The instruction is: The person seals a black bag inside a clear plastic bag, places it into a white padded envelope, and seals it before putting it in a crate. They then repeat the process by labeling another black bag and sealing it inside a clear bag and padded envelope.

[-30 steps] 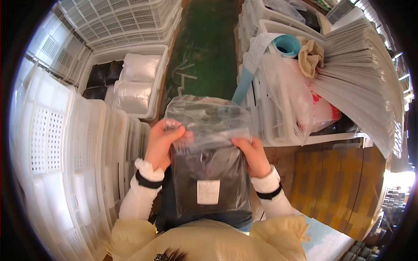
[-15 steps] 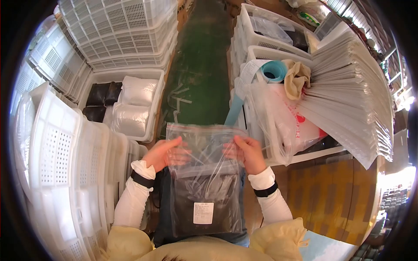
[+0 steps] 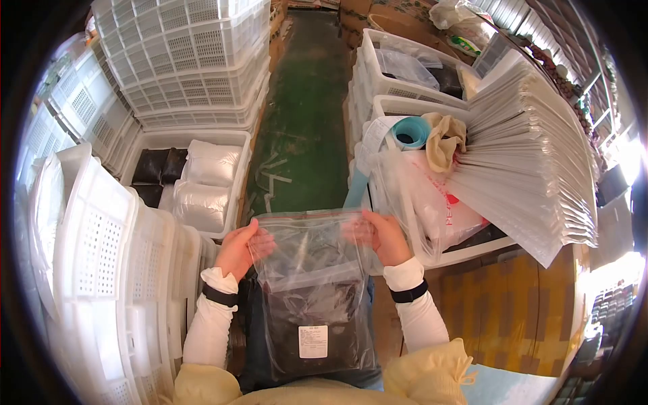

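A clear zip bag (image 3: 304,246) hangs upright between my hands over my lap. Inside it sits a dark packet (image 3: 317,304) with a small white printed label (image 3: 313,341) low on its front. My left hand (image 3: 239,246) pinches the bag's upper left edge, thumb in front and fingers behind the film. At the upper right corner my right hand (image 3: 385,237) grips the bag the same way. A reddish zip line runs along the top edge between them.
White perforated crates (image 3: 101,229) are stacked along the left. One crate (image 3: 246,158) holds black and white packets. On the right, a crate (image 3: 466,254) carries a blue label roll (image 3: 410,132), a cloth glove (image 3: 442,142) and fanned white bags (image 3: 533,155). Brown cartons (image 3: 506,310) stand below.
The camera view has tilted slightly up. My left hand has shifted outward to the bag's edge, and the bag sits a little lower in view. Both hands keep their hold.
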A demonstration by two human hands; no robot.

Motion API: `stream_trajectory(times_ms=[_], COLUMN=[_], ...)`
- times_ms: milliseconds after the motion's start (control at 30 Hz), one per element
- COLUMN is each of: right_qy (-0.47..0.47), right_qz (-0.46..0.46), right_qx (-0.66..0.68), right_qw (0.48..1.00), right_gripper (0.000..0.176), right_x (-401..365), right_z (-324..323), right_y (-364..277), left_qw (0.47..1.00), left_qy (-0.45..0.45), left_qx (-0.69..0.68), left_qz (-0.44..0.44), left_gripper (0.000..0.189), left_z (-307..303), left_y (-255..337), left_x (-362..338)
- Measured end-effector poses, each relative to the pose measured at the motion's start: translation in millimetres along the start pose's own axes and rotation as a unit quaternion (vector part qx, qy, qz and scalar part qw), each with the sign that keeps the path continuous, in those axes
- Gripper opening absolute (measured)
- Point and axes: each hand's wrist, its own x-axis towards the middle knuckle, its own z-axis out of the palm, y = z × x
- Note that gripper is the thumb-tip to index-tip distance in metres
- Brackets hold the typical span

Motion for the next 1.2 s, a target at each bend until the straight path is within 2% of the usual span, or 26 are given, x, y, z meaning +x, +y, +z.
stream_trajectory(times_ms=[100, 200, 300, 400, 500, 533, 600, 700, 800, 900, 1000, 1100, 1200], right_qy=[0.056, 0.056, 0.069, 0.097, 0.110, 0.144, 0.205, 0.163, -0.038, -0.110, -0.278, -0.323, -0.334], right_qz=[-0.033, -0.109, -0.081, -0.090, -0.130, -0.199, -0.332, -0.474, -0.329, -0.169, -0.020, -0.020, -0.019], right_qx=[0.007, -0.016, -0.040, -0.029, -0.063, -0.141, -0.290, -0.514, -0.513, -0.633, -0.637, -0.628, -0.611], right_qw=[0.998, 0.992, 0.994, 0.991, 0.983, 0.959, 0.874, 0.696, 0.792, 0.748, 0.719, 0.707, 0.718], right_gripper=[0.025, 0.023, 0.021, 0.021, 0.023, 0.023, 0.025, 0.029, 0.032, 0.030, 0.028, 0.024, 0.023], right_x=[6, 26, 44, 36, 31, 30, 28, 2, 10, 43, 73, 89, 92], right_z=[0, -4, -17, -7, -6, 0, 13, 61, 98, 128, 141, 142, 142], right_y=[7, 21, 32, 29, 27, 26, 23, 4, -8, -15, -23, -18, -14], left_qw=[0.997, 0.991, 0.995, 0.998, 0.996, 0.995, 0.993, 0.979, 0.981, 0.982, 0.983, 0.981, 0.979], left_qy=[-0.019, -0.018, -0.022, 0.005, -0.006, -0.004, 0.000, 0.017, 0.008, 0.002, 0.001, -0.012, -0.025], left_qx=[0.005, 0.012, -0.001, 0.022, 0.041, 0.044, 0.047, 0.088, 0.066, 0.064, 0.088, 0.107, 0.107], left_qz=[0.074, 0.133, 0.097, 0.061, 0.076, 0.087, 0.111, 0.181, 0.181, 0.178, 0.161, 0.160, 0.174], left_gripper=[0.015, 0.017, 0.017, 0.018, 0.017, 0.016, 0.015, 0.012, 0.011, 0.010, 0.009, 0.010, 0.009], left_z=[0, -3, -17, -11, -13, -12, -9, -9, -6, -4, -2, -3, -9], left_y=[-1, -3, -13, 0, 11, 12, 12, 1, 0, 3, 8, 6, 2], left_x=[7, 10, 25, 12, 6, 5, 5, 11, 11, 7, 3, 7, 16])
